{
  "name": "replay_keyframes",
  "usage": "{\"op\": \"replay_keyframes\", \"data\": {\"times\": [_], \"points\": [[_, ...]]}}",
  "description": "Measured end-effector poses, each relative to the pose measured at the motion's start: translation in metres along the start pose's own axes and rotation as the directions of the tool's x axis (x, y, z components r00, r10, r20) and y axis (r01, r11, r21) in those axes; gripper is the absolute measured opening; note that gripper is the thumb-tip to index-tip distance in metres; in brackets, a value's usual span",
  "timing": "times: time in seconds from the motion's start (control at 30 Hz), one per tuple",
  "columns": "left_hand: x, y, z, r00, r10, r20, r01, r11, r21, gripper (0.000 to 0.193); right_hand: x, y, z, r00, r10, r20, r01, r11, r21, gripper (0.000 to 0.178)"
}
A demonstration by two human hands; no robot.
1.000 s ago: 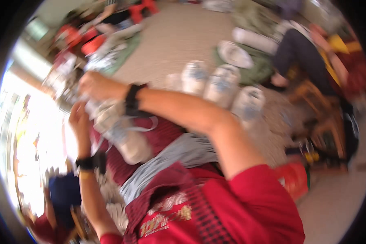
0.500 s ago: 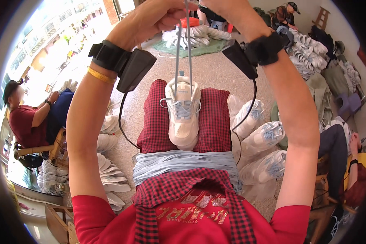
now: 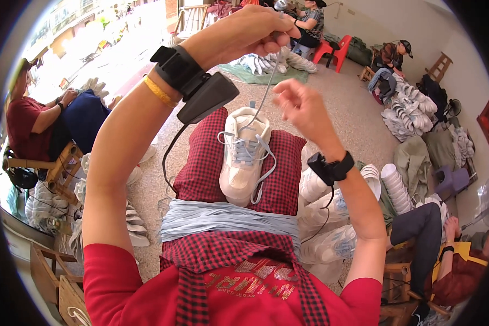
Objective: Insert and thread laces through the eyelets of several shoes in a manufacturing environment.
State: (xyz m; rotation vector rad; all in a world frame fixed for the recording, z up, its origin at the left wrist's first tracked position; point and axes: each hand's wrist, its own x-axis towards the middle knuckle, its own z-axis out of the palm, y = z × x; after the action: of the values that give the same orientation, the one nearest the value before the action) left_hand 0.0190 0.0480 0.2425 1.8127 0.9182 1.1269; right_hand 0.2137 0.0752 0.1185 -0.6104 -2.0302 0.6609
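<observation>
Fingers of the left hand [image 3: 247, 33] pinch a flat, pale grey-blue shoelace [image 3: 265, 92] and hold it aloft, the lace slanting down into the opening of a shoe. The right hand [image 3: 304, 108] hovers lower, just beside that lace, its fingers loosely bent with a narrow gap between them. A boxy black device [image 3: 208, 98] is strapped at the left wrist, next to a yellow bracelet [image 3: 160, 91]; a similar black device [image 3: 321, 168] sits on the right wrist.

Below the hands, the cream-white sneaker [image 3: 237, 178] with pale blue lacing lies along the middle of a red-and-black checked cloth [image 3: 204, 163] covering the legs, toe toward the cloth's near edge, heel toward its far edge. Another free length of lace [image 3: 274, 155] loops down the sneaker's right side. A thick bundle of pale blue-grey laces [image 3: 228, 220] crosses near the cloth's near edge. On the speckled beige floor [image 3: 337, 117], white sneakers [image 3: 331, 244] stand to the right and stacked white shoe parts [image 3: 137, 228] lie to the left.
</observation>
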Motion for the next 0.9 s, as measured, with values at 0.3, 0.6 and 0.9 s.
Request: {"op": "replay_keyframes", "data": {"times": [0.3,0.6,0.9], "points": [[-0.003,-0.028,0.014,0.820,0.474,-0.322,-0.339,0.854,0.395,0.039,-0.008,0.020,-0.005,0.920,0.240,0.309,-0.378,0.753,0.540,0.025],[-0.061,-0.144,0.022,0.984,0.173,-0.039,-0.118,0.803,0.584,0.014,-0.067,0.068,-0.056,0.923,0.385,0.020,-0.261,0.586,0.767,0.031],[-0.035,-0.165,0.023,0.935,0.017,0.354,-0.231,0.788,0.571,0.010,-0.065,0.030,-0.063,0.963,0.261,-0.061,-0.151,0.717,0.681,0.035]]}}
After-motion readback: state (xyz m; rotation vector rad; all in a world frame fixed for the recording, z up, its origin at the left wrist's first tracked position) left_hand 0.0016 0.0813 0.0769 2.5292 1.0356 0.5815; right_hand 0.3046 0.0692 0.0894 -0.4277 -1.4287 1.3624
